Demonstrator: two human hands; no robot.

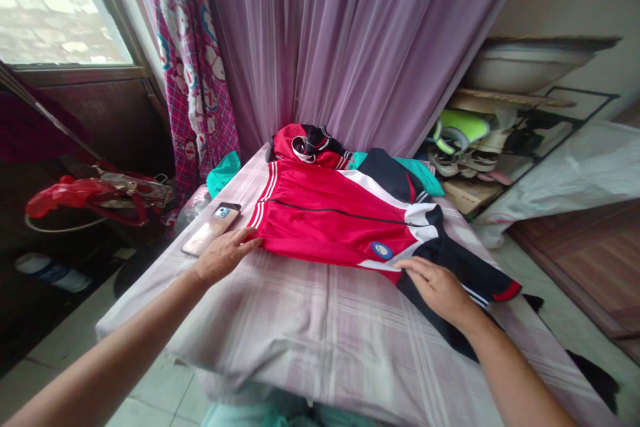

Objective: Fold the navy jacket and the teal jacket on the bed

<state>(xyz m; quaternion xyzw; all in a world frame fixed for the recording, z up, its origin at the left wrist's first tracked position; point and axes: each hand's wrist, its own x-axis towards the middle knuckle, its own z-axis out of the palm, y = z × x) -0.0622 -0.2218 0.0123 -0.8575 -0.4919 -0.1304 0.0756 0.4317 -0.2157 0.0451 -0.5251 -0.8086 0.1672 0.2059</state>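
A red, white and black zip-up jacket [320,213] lies spread sideways, its striped hem to the left and its white collar to the right. Closed on the hem's near corner are the fingertips of my left hand [225,257]. My right hand [443,287] pinches the jacket's near edge by the white panel, close to a round blue badge [381,250]. One dark sleeve [440,313] runs under my right wrist; the other is folded across the far side. Beside my left hand rests a phone [213,230], camera side up.
The jacket is on a table with a checked cloth [300,320]. Behind it sit a bundled red and black garment [307,147] and teal cloth [417,173]. Purple curtains [340,47] hang at the back. A shoe rack [550,133] stands right; a red plastic bag [65,197] is left.
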